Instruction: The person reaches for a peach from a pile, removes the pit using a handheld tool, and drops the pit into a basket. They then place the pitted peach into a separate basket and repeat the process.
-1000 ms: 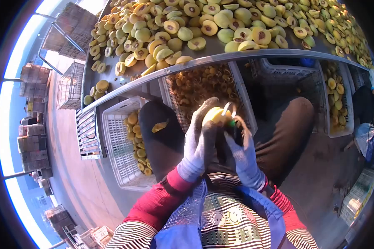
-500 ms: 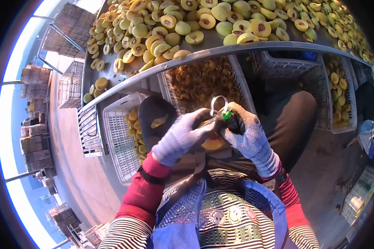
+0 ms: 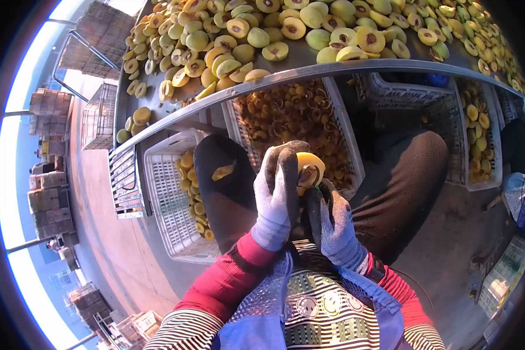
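Both my hands wear grey-blue knit gloves with dark, stained fingers. My left hand (image 3: 277, 186) is wrapped round a yellow peach half (image 3: 315, 164), its cut face turned towards my right hand and the brown stone area showing. Close against its lower right side, my right hand (image 3: 335, 224) is closed on a loop-bladed pitting knife (image 3: 318, 187). Only a bit of the knife's green part shows; the loop is hard to make out at the stone. Below the hands lies my dark-trousered lap (image 3: 399, 186), with a scrap of peel (image 3: 224, 170) on the left knee.
A metal table (image 3: 297, 74) ahead carries many peach halves (image 3: 239, 52). Under it stands a crate (image 3: 345, 125) of brown-orange scraps. Crates of halves stand left (image 3: 172, 224) and right (image 3: 489, 131). Stacked crates (image 3: 49, 201) line the far left.
My hands have come up and closer together. The peach half has turned upright in my left hand, and the knife's loop, earlier raised in plain sight, is now down at the fruit.
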Tool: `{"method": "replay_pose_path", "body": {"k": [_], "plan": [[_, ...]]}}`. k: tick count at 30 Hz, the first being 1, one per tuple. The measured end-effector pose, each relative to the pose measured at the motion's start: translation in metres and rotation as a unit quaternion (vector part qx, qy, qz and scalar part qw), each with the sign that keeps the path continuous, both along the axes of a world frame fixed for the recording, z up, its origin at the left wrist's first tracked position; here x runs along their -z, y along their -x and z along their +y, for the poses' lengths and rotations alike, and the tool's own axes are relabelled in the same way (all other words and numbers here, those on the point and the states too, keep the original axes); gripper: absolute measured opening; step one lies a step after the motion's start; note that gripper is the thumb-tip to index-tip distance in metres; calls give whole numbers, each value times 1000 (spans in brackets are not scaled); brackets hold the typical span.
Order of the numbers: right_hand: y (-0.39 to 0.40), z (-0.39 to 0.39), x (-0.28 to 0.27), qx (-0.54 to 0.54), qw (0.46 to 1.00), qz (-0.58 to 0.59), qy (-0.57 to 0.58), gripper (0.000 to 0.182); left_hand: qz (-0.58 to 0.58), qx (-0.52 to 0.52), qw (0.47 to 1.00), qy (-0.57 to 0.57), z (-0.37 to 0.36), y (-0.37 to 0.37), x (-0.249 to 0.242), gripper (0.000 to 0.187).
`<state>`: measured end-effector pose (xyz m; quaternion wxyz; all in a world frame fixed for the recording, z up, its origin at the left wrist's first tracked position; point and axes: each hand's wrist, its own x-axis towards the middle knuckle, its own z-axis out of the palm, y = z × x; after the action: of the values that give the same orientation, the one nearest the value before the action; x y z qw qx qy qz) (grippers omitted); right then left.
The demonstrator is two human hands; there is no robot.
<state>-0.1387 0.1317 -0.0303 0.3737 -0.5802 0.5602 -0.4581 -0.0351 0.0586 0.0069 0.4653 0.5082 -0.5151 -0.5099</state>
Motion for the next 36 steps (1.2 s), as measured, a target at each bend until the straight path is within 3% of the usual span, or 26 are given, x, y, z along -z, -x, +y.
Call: {"method": "replay_pose_path", "body": {"k": [1, 2, 5, 7, 11, 13, 14, 16, 17, 18, 19, 20, 21, 22, 23, 25, 26, 27, 28, 29, 31, 32, 34, 36], "plan": [[1, 0, -2, -47, 996, -29, -70, 34, -120, 10, 988, 102, 1, 0, 0, 30], [-1, 2, -2, -48, 996, -29, -70, 34, 52, -28, 998, -10, 2, 3, -1, 27], [-6, 8, 4, -5, 999, 20, 28, 35, 19, -26, 999, 34, 4, 1, 6, 27], [-2, 11, 15, -23, 982, 92, 161, 39, 15, -23, 999, 31, 5, 0, 4, 26], [-3, 24, 37, -18, 975, 146, 169, 42, -17, 50, 998, 25, 2, -1, 10, 26], [-6, 34, 55, -5, 992, -70, -105, 44, 80, 128, 981, -120, -8, -3, -2, 27], [-3, 28, 44, -9, 992, -70, -106, 44, 114, 187, 964, -152, -18, -5, -5, 29], [5, 10, 11, -29, 984, 125, 120, 37, 103, 249, 944, -191, -31, -12, -9, 30], [5, 10, 9, -29, 984, 126, 122, 37, 88, 254, 943, -194, -32, -13, -6, 29], [6, 10, 7, -34, 971, -214, -103, 29, 89, 255, 943, -194, -33, -13, -6, 29], [7, 11, 5, -33, 797, -517, -311, 25, 11, 259, 960, -104, -33, -15, -7, 27], [8, 7, 0, -32, 797, -516, -312, 25, -67, 260, 963, -14, -33, -16, -6, 25], [9, 1, -9, -141, 595, -706, -358, 30, -66, 261, 963, -16, -35, -16, -3, 25], [9, -4, -13, -237, 339, -831, -371, 39, -105, 277, 949, 110, -39, -17, 2, 23], [8, -4, -13, -235, 340, -831, -372, 39, -142, 288, 918, 235, -44, -18, 6, 22], [6, -6, -14, -238, 267, -867, -348, 53, -123, 302, 920, 216, -42, -17, 9, 23], [3, -4, -15, -230, 269, -874, -333, 51, -11, 284, 959, 21, -34, -15, 9, 24], [2, 1, -9, -230, 267, -873, -336, 51, 104, 250, 946, -177, -27, -14, 10, 25], [1, 4, 4, -234, 265, -868, -350, 53, 112, 251, 945, -176, -26, -16, 19, 29], [-1, 2, 8, -238, 264, -861, -363, 55, 57, 252, 960, -112, -26, -18, 27, 25], [1, 0, 13, -245, 259, -856, -374, 55, -72, 272, 951, 129, -33, -25, 42, 24], [0, -2, 11, -244, 250, -857, -379, 55, -70, 270, 952, 125, -36, -27, 39, 24], [-1, -5, 8, -250, 242, -857, -379, 55, -177, 321, 898, 241, -44, -33, 27, 24], [-2, -6, 5, -254, 231, -858, -381, 55, -173, 313, 905, 230, -43, -34, 30, 24]]}}
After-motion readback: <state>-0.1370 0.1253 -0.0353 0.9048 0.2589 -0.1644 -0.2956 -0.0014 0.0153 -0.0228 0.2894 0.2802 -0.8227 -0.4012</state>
